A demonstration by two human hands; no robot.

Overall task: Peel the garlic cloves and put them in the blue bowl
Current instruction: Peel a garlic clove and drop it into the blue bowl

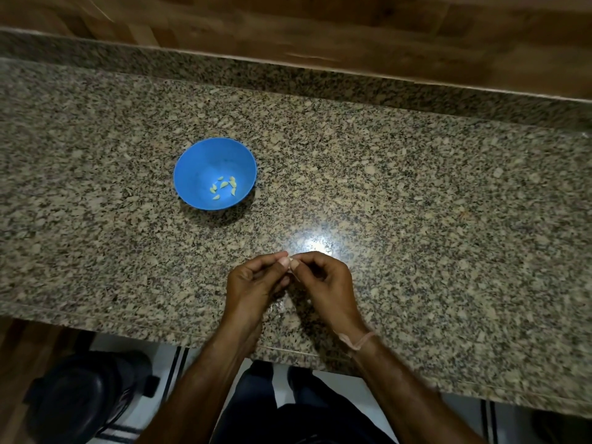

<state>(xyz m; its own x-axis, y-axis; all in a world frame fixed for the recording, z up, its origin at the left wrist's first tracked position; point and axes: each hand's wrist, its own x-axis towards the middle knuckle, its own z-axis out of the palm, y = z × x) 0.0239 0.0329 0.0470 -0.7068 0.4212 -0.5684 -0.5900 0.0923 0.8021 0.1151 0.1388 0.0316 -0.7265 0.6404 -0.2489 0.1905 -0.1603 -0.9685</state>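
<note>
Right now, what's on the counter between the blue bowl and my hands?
Head view: only bare counter between the blue bowl and the left hand and right hand pinching a garlic clove.

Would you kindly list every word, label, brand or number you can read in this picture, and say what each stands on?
None: no text is readable anywhere in this view.
The blue bowl is plain inside; the granite counter shows only speckle; the garlic clove pinched by the left hand and right hand bears nothing; the dark object on the floor is too dim to show any mark.
</note>
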